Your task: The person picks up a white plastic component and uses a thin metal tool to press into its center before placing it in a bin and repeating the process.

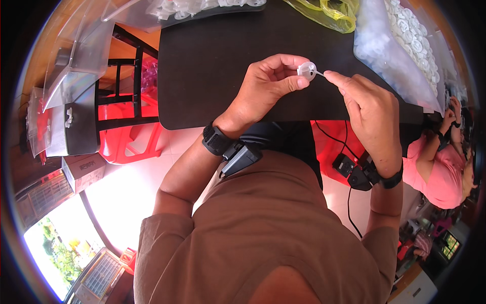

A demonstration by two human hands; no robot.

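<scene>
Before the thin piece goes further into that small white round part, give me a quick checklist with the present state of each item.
1. Left hand pinches the white round part: ok.
2. Right hand pinches the thin white pin: ok.
3. Pin tip meets the part: ok; whether it is seated, cannot tell.
4. Work held above the black table: ok.
5. Bag of white parts lies beside the right hand: ok.

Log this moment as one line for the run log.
left hand: pinches small white disc | right hand: fingertips at its thin stem | over black table
</scene>
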